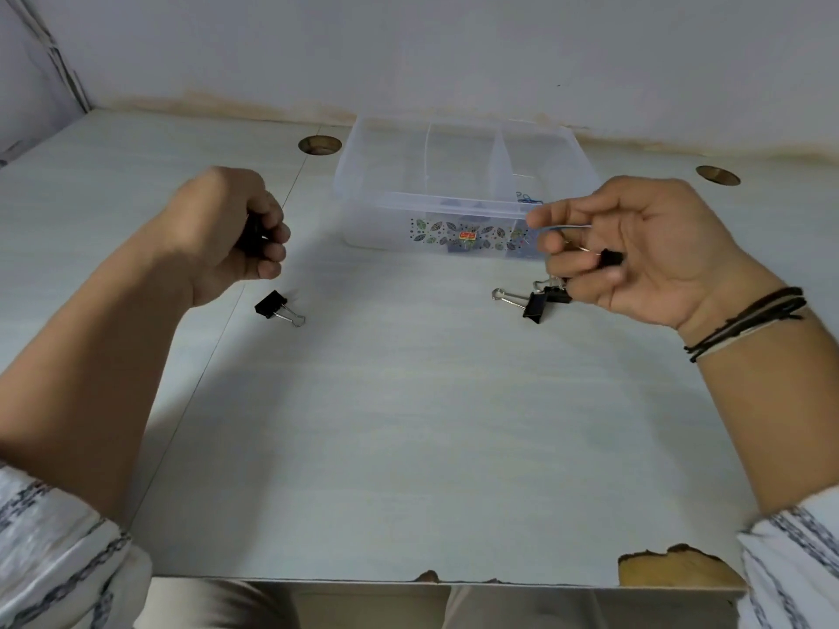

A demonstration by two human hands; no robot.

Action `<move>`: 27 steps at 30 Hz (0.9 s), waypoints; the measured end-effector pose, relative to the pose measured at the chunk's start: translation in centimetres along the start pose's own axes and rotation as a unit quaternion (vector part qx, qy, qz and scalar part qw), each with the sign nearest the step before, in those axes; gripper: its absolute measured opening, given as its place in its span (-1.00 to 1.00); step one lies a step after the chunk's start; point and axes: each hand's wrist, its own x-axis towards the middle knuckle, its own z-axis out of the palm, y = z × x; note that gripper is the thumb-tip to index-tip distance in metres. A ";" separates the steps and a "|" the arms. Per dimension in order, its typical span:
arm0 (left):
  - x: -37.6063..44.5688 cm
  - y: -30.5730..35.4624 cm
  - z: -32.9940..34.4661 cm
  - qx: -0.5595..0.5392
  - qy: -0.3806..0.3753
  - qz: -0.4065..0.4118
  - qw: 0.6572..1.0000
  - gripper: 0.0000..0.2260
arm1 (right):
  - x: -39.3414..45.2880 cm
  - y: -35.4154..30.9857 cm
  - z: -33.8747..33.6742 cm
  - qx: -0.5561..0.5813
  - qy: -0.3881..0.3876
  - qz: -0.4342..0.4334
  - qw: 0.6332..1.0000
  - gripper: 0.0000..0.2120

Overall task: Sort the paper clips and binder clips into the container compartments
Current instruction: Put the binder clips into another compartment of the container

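Observation:
A clear plastic container [377, 188] with dividers stands at the back centre of the table; blue paper clips [528, 198] lie in its right compartment. My left hand [236, 233] hovers left of the container, curled around a black binder clip [250, 234]. To the container's right, my right hand [635, 247] pinches a black binder clip [609, 257] in its fingers. One black binder clip [274, 307] lies on the table below my left hand. Two more binder clips [535, 301] lie together just under my right hand's fingers.
The white table [408, 424] has two round cable holes [319, 144] [718, 175] near the back wall. Its front edge is chipped at the right [672, 567]. A seam runs along the tabletop on the left. Black cords circle my right wrist.

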 end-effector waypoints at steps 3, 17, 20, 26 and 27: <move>0.0 0.0 -0.4 0.120 -0.029 0.015 0.992 -0.85 | 0.0 0.5 -0.4 -0.444 0.098 -0.088 0.886 -0.81; -0.6 0.3 -4.4 0.516 -0.214 0.065 0.827 -0.29 | 0.6 2.1 0.2 -0.691 0.059 -0.110 0.712 -0.68; -0.2 -0.1 -4.2 0.530 -0.176 0.089 0.824 -0.40 | 0.8 1.9 -0.1 -0.582 0.056 -0.102 0.805 -0.73; 0.8 -0.9 -3.7 0.502 -0.094 0.133 0.849 -0.83 | 0.6 0.7 -1.8 -0.117 -0.051 0.004 0.992 -0.83; 0.8 -1.0 -3.4 0.492 -0.095 0.133 0.855 -0.87 | 0.7 0.6 -2.1 -0.070 -0.062 0.012 0.996 -0.83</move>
